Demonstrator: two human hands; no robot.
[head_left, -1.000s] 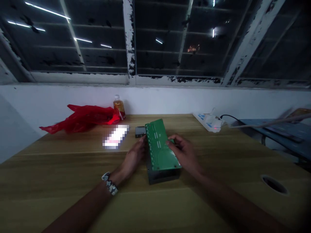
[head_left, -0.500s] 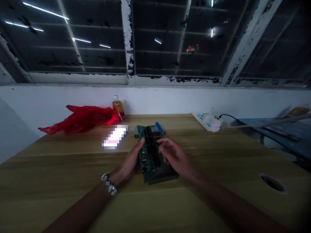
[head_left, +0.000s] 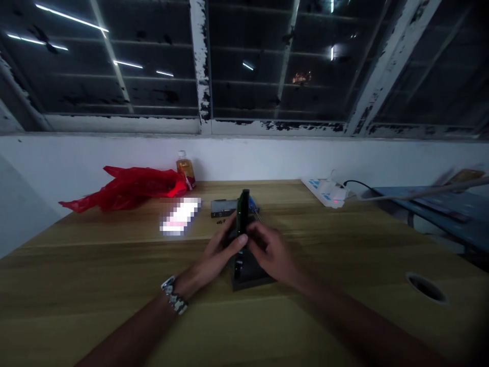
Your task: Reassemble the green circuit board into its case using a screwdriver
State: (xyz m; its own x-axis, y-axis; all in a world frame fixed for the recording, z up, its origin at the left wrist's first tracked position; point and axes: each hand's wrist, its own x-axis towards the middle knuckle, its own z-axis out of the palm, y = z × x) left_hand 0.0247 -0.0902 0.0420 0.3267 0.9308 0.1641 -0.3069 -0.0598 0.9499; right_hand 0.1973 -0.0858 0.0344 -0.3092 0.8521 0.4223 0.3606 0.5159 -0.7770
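A green circuit board stands nearly on edge over a dark, flat case on the table. My left hand is closed on the board, with the thumb at its near side and the other fingers behind its left face. On the other side my right hand has its fingers bent and pressed together against the board's right side; their tips are partly hidden. Just beyond the board lies a screwdriver with a blue handle, partly covered. A grey and black rectangular part lies behind the board, with small dark bits beside it.
A glowing, blurred-out phone-like shape lies to the left. Behind it are a red plastic bag and a drink bottle. A white power strip is at the back right. A round cable hole pierces the wooden tabletop.
The circuit board has swung from lying tilted, component face visible, to nearly upright on edge. My left thumb has moved right and nearer along it, and my right fingers have closed in on the board.
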